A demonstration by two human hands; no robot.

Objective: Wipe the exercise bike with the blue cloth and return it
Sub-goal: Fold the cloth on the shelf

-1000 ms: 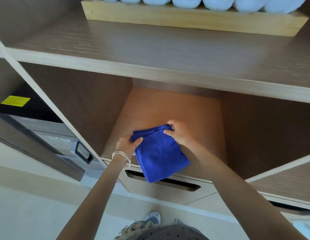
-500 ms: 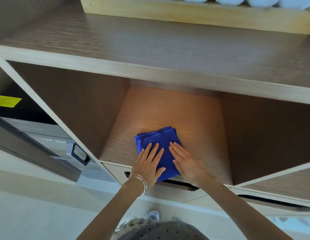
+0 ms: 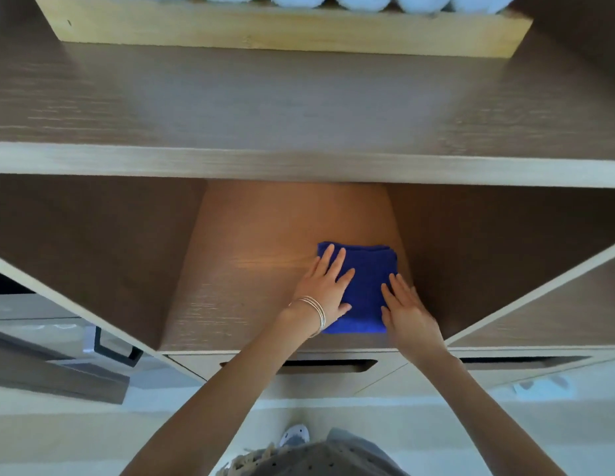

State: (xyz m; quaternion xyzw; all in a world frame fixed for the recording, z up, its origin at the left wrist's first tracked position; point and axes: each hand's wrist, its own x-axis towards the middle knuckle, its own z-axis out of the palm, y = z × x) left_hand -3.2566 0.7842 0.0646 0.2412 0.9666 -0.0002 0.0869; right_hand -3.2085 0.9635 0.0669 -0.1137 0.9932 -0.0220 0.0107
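The folded blue cloth lies flat on the floor of the lower wooden cubby, close to its right wall. My left hand, with thin bracelets at the wrist, rests flat on the cloth's left side, fingers spread. My right hand lies flat on the cloth's right edge, fingers extended. Neither hand grips the cloth. The exercise bike is not in view.
A wide wooden shelf overhangs the cubby, carrying a light wood tray of rolled white towels. A drawer with a slot handle sits below the cubby. An open appliance door is at lower left.
The cloth went from being held up by both hands to lying on the cubby floor, then slid toward the right wall. Both hands now press flat on it.
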